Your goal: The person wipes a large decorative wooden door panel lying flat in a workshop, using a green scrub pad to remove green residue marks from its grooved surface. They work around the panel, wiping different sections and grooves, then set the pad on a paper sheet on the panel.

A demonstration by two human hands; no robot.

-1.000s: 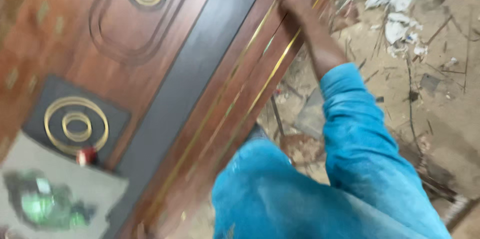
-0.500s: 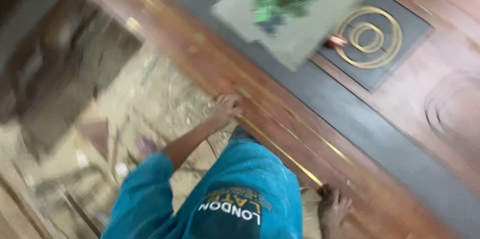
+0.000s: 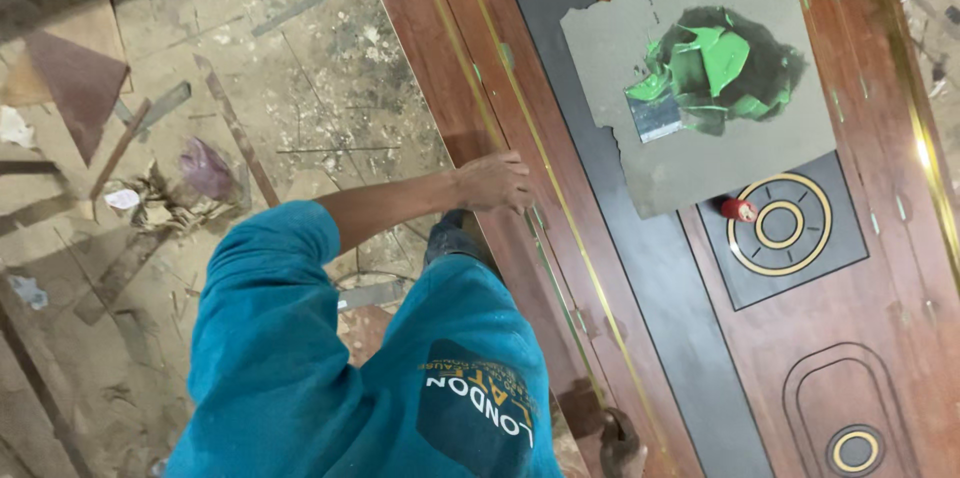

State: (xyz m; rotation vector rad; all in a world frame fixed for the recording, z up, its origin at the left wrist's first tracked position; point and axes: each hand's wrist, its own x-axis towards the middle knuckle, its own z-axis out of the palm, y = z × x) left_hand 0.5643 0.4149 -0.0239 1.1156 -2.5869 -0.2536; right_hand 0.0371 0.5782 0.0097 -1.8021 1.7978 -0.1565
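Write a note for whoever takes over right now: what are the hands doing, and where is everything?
Left hand: fingers bent on the door's near edge; whether it grips is unclear.
Right hand: on the same edge, half out of view.
Door lies flat. On it sits a grey board with green paste and a scraper; a small red cap is beside it.
Done: paste is on the board, and a few greenish dabs show on the door.
Left: the scraper is untouched, and neither hand holds a tool.

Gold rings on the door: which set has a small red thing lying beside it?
The double gold rings on the dark square panel below the grey board; the red thing touches their left rim.
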